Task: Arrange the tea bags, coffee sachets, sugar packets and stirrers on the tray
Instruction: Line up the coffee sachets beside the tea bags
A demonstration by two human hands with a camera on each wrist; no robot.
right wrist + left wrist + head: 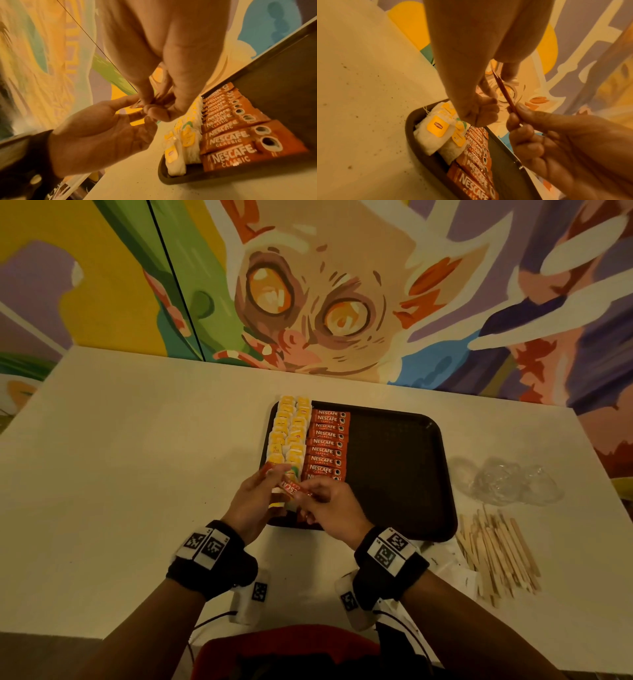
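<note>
A dark tray (394, 467) holds two columns of yellow-tagged tea bags (289, 433) at its left side and one column of red coffee sachets (327, 443) beside them. Both hands hover over the tray's near left corner with one more coffee sachet (290, 487) between them. My right hand (322, 494) pinches its near end between thumb and fingers. My left hand (272, 481) holds the far end. In the left wrist view the sachet (506, 94) is seen edge-on, standing up out of the right hand (539, 135). The tray's right half is bare.
Wooden stirrers (496, 549) lie in a loose pile on the white table, right of the tray's near corner, with white paper packets (460, 575) partly under them. Crumpled clear plastic (507, 481) sits further back on the right. A painted wall stands behind the table.
</note>
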